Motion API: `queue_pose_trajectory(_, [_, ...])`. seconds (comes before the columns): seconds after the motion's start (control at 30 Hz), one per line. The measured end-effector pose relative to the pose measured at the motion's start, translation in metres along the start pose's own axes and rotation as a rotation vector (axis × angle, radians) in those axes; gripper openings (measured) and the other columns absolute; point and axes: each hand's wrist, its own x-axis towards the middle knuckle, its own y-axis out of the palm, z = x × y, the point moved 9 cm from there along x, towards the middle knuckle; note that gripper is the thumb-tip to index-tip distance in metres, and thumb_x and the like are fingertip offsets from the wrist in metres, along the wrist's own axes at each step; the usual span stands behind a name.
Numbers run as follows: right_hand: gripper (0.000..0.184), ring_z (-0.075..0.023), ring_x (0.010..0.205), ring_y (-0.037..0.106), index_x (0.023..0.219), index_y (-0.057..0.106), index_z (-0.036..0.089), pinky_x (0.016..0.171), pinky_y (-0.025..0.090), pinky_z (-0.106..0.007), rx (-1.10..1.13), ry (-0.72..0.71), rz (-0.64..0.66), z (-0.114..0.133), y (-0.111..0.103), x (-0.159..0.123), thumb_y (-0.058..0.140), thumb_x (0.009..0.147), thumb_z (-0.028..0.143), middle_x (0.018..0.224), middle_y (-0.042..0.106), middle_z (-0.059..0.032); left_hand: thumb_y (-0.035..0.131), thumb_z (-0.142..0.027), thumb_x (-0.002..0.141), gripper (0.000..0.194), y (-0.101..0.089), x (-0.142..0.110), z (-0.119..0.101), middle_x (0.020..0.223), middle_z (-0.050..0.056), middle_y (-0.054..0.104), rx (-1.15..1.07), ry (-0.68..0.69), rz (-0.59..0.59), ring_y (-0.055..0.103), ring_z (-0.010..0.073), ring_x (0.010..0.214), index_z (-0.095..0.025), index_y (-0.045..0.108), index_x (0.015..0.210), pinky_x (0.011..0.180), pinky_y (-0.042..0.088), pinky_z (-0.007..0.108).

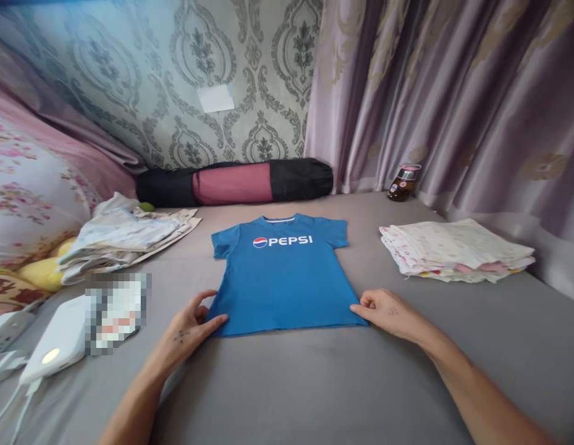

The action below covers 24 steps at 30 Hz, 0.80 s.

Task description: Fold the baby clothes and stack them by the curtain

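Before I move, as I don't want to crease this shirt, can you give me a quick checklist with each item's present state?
1. Shirt spread out, print upward: ok, the blue T-shirt lies flat with both sleeves out.
2. Left hand at the shirt's near left corner: ok, touching.
3. Right hand at the near right corner: ok, touching.
4. Both corners firmly gripped: cannot tell.
5. Shirt's underside smooth: cannot tell, hidden.
6. Folded cloths apart from the shirt: ok, off to the right.
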Motion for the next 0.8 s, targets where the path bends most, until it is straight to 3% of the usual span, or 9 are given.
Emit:
queue_pose_trajectory(0.17, [0.034,-0.0125,0.054,0.050,0.062,0.055,0.019,0.051,0.029,-0.024,-0.006,-0.022,0.008,0.001,0.003,0.002,0.055,0.076,0.050,0.057,0.059,0.0010,0.063,-0.060,0.069,0.069,0.001,0.000,-0.003,0.059,-0.008,0.037,-0.033,0.062,0.017,0.038,0.0115,0.053,-0.022,0.054,0.126,0.050,0.029,0.023])
queue_pose_trajectory(0.33, [0.034,-0.0121,0.051,0.049,0.058,0.056,0.020,0.049,0.027,-0.024,-0.075,-0.039,0.057,0.011,-0.002,0.000,0.057,0.077,0.048,0.053,0.057,0.0014,0.057,-0.063,0.072,0.053,-0.002,0.005,0.011,0.060,-0.004,0.044,0.144,0.075,0.074,0.042,0.0135,0.055,-0.022,0.070,0.103,0.053,0.034,0.025])
queue_pose_trajectory(0.4, [0.032,-0.0133,0.053,0.052,0.058,0.056,0.020,0.050,0.028,-0.024,-0.174,-0.028,0.073,0.018,-0.009,-0.002,0.060,0.077,0.046,0.055,0.059,0.0003,0.057,-0.061,0.073,0.046,-0.010,0.005,0.005,0.068,0.000,0.053,0.302,0.150,0.010,0.049,0.0170,0.061,-0.025,0.071,0.098,0.060,0.041,0.029])
queue_pose_trajectory(0.5, [0.022,-0.0196,0.071,0.062,0.069,0.063,0.022,0.060,0.037,-0.027,-0.346,-0.056,-0.039,0.039,-0.025,-0.001,0.061,0.081,0.040,0.075,0.068,-0.0045,0.054,-0.056,0.079,0.039,-0.012,-0.004,-0.028,0.098,0.009,0.062,0.549,0.359,-0.176,0.058,0.0265,0.087,-0.027,0.071,0.098,0.077,0.047,0.040])
queue_pose_trajectory(0.53, [0.020,-0.0221,0.081,0.064,0.078,0.065,0.022,0.067,0.041,-0.029,-0.373,-0.103,-0.104,0.051,-0.028,0.001,0.057,0.085,0.039,0.087,0.070,-0.0066,0.051,-0.054,0.083,0.038,-0.004,-0.009,-0.043,0.109,0.012,0.062,0.590,0.442,-0.209,0.057,0.0289,0.096,-0.026,0.069,0.101,0.082,0.047,0.043])
queue_pose_trajectory(0.63, [0.038,-0.0256,0.116,0.056,0.118,0.061,0.020,0.094,0.041,-0.036,-0.355,-0.348,-0.217,0.095,-0.016,0.009,0.039,0.095,0.040,0.126,0.062,-0.0123,0.037,-0.046,0.095,0.041,0.050,-0.024,-0.083,0.130,0.013,0.056,0.570,0.667,-0.107,0.052,0.0269,0.120,-0.024,0.062,0.118,0.099,0.043,0.044])
queue_pose_trajectory(0.7, [0.052,-0.0264,0.136,0.037,0.138,0.048,0.018,0.110,0.029,-0.040,-0.343,-0.490,-0.162,0.119,0.009,0.016,0.032,0.097,0.046,0.148,0.043,-0.0126,0.031,-0.046,0.097,0.046,0.087,-0.031,-0.099,0.141,0.014,0.048,0.594,0.720,-0.052,0.041,0.0291,0.134,-0.025,0.055,0.131,0.106,0.038,0.049])
queue_pose_trajectory(0.8, [0.063,-0.0267,0.146,0.015,0.150,0.031,0.016,0.116,0.016,-0.048,-0.332,-0.543,-0.035,0.133,0.043,0.034,0.022,0.098,0.051,0.158,0.021,-0.0110,0.031,-0.052,0.096,0.052,0.126,-0.037,-0.107,0.150,0.013,0.039,0.647,0.716,0.023,0.032,0.0323,0.140,-0.031,0.042,0.143,0.109,0.031,0.059])
